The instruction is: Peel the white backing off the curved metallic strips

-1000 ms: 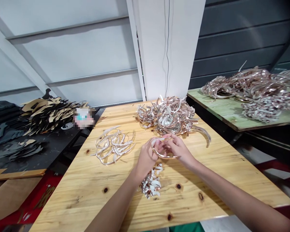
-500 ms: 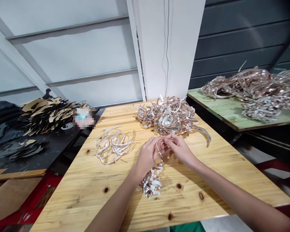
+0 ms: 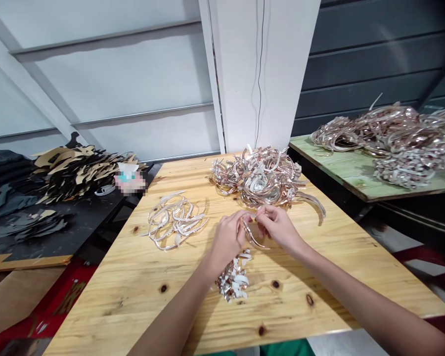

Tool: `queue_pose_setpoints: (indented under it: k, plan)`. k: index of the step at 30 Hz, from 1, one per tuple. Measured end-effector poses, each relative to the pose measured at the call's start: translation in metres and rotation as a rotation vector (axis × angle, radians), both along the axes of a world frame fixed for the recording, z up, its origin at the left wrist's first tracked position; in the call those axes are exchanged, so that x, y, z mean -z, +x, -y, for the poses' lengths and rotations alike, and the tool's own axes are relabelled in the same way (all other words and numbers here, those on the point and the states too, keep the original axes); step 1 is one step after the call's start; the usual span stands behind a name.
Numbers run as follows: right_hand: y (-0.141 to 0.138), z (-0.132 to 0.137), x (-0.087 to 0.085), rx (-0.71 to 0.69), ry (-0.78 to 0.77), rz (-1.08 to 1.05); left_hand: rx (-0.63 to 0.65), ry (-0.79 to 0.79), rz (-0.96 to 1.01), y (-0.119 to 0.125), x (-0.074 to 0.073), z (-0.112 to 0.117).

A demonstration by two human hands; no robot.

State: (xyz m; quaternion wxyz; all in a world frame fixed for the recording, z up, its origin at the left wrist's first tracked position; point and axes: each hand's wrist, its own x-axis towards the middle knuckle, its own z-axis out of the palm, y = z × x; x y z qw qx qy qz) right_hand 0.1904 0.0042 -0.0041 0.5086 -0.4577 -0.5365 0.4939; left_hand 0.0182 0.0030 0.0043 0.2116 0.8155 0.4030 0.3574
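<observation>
Both hands meet over the middle of the wooden table (image 3: 319, 277). My left hand (image 3: 228, 240) and my right hand (image 3: 278, 226) pinch the top of one curved rose-gold strip (image 3: 252, 236), which hangs down between them. A large tangled heap of shiny rose-gold strips (image 3: 261, 177) lies just beyond the hands. A flatter pile of pale curved strips (image 3: 176, 220) rests to the left. Under my left wrist sits a small heap of short white and metallic scraps (image 3: 233, 279).
A green-topped table (image 3: 350, 170) at the right carries another big heap of metallic strips (image 3: 396, 136). A dark bench (image 3: 59, 232) at the left holds black and tan cut pieces (image 3: 70, 170). A white pillar (image 3: 259, 74) stands behind the table.
The strip was a wide loop held low between the hands; now it is turned edge-on and narrower, with both hands pinching closer together at its top.
</observation>
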Motion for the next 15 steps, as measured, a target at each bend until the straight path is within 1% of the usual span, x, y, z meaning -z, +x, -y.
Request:
queue_pose_setpoints:
  k: [3,5,7,9,11,15]
  plan:
    - [0.0000,0.0002,0.0029,0.076,0.096,0.132,-0.013,-0.056,0.085,0.0012,0.0002,-0.0017]
    - [0.0010,0.0005,0.0036,0.087,0.127,0.187,-0.048,-0.087,0.127,0.0020,0.0014,-0.0024]
    - [0.0020,0.0008,0.0033,0.029,0.123,0.176,-0.106,-0.120,0.153,0.0023,0.0025,-0.0027]
    - [0.0022,0.0010,0.0024,-0.034,0.099,0.121,-0.144,-0.150,0.169,0.0020,0.0027,-0.0025]
    - [0.0015,0.0013,0.0018,-0.069,0.076,0.076,-0.144,-0.169,0.175,0.0016,0.0024,-0.0021]
    - [-0.0007,0.0028,0.0027,-0.109,0.076,0.055,-0.162,-0.170,0.144,0.0011,0.0024,-0.0019]
